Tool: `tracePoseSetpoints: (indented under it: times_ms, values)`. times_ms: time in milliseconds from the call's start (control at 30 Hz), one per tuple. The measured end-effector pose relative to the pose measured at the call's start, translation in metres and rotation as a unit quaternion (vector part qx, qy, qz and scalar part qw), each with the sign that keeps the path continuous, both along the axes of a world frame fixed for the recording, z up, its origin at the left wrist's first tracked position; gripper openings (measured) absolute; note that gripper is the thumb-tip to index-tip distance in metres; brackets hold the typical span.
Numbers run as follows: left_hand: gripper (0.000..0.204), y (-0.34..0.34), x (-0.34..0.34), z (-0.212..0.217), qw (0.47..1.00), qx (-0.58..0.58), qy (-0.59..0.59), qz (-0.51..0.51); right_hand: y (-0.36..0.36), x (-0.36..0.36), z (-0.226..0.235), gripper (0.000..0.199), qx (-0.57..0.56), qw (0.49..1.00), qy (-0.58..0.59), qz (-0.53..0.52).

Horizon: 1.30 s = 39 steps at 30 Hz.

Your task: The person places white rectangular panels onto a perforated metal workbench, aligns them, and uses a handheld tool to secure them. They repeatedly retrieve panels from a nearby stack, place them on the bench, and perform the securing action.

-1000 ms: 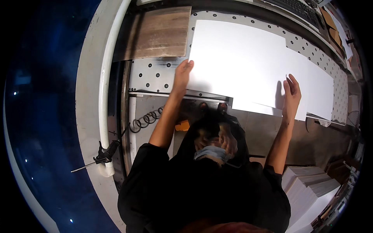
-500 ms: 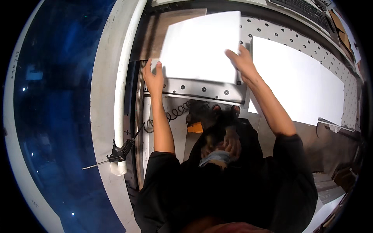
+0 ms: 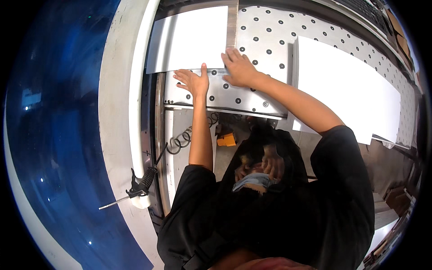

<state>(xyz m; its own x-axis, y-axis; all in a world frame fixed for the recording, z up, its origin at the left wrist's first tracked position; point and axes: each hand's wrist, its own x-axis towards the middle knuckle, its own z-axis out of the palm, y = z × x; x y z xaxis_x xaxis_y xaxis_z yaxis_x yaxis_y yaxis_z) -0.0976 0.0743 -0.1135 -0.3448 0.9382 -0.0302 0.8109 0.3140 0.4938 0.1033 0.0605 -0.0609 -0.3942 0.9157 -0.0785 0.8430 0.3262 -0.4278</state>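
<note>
A white rectangular sheet or panel (image 3: pixel 198 38) lies at the far left, over a brown wood-look board (image 3: pixel 232 27). My left hand (image 3: pixel 193 82) has its fingers spread at the panel's near edge, the thumb reaching up to it. At the panel's near right corner rests my right hand (image 3: pixel 239 67), fingers stretched out flat. Neither hand is wrapped round anything. Beneath them is a light metal table (image 3: pixel 265 96) dotted with black studs. A stack of white panels (image 3: pixel 344 85) sits on the table to the right.
Along the left runs a white rail (image 3: pixel 139 90), beside a dark blue surface (image 3: pixel 58 135). A black-handled air gun (image 3: pixel 143 182) hangs near it with a coiled black hose (image 3: pixel 182 140). An orange piece (image 3: pixel 226 140) lies below the table edge. A keyboard (image 3: pixel 363 11) sits at the far right.
The white panel has moved left and farther away, down over the brown board. My right hand has shifted left after it and flattened; my left hand has moved slightly right, fingers spreading.
</note>
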Motion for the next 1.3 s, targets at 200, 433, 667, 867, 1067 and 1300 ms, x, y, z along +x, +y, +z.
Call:
tracePoseSetpoints:
  times_ms: [200,433,667,867,1067,1300]
  values:
    - [0.122,0.043,-0.010,-0.001,1.000,0.003,-0.008,0.019,0.046,-0.010,-0.027,0.061,0.123,0.992,-0.017,0.032]
    - [0.122,0.102,-0.050,-0.001,0.999,-0.020,-0.007,0.043,0.097,-0.040,-0.031,0.055,0.124,0.991,-0.040,0.012]
    - [0.120,0.123,-0.103,-0.004,0.994,-0.023,-0.014,0.104,0.116,-0.095,-0.038,0.056,0.149,0.988,-0.031,0.003]
    - [0.114,0.126,-0.118,-0.025,0.992,0.012,0.001,0.127,0.116,-0.102,-0.052,0.056,0.180,0.983,0.028,0.001]
    - [0.098,0.106,-0.089,-0.007,0.987,0.053,0.028,0.148,0.165,-0.050,-0.044,0.053,0.077,0.987,0.098,-0.101]
    - [0.094,0.107,-0.083,-0.004,0.987,0.100,-0.026,0.120,0.239,0.050,-0.067,0.065,0.159,0.932,0.155,-0.288]
